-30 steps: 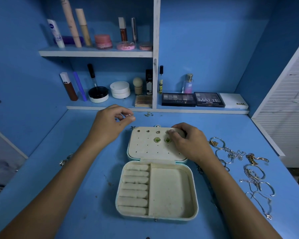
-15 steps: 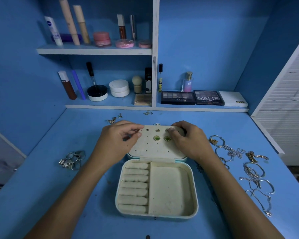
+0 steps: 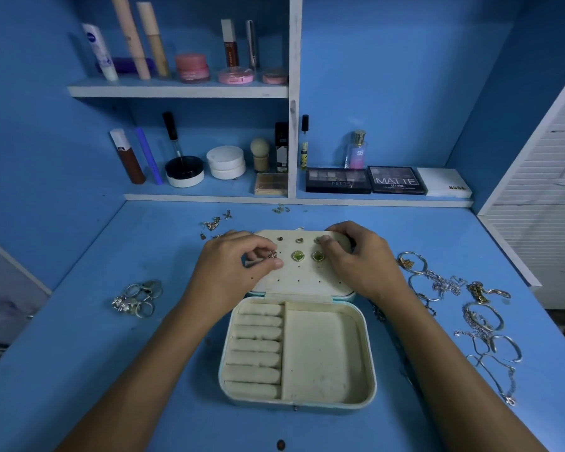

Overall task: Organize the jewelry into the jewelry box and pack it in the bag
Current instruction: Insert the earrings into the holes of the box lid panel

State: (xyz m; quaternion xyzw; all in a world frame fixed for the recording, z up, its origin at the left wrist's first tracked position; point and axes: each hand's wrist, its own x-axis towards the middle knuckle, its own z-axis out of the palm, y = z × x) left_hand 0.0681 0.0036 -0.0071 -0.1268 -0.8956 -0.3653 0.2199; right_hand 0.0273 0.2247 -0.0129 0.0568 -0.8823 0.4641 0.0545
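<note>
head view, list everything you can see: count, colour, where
jewelry box: one, cream inside with pale teal shell, open at desk centre
earrings in lid: about five, two with green stones, on the lid's hole panel
loose earrings: small pile, gold-silver, desk behind left hand
rings: a cluster, silver, desk left
bracelets and chains: many, silver and gold, desk right
eyeshadow palettes: two dark, lower shelf right
cosmetics: many tubes and jars, both shelves
left hand: pinches a small earring at the lid
right hand: holds the lid's far right corner
</note>
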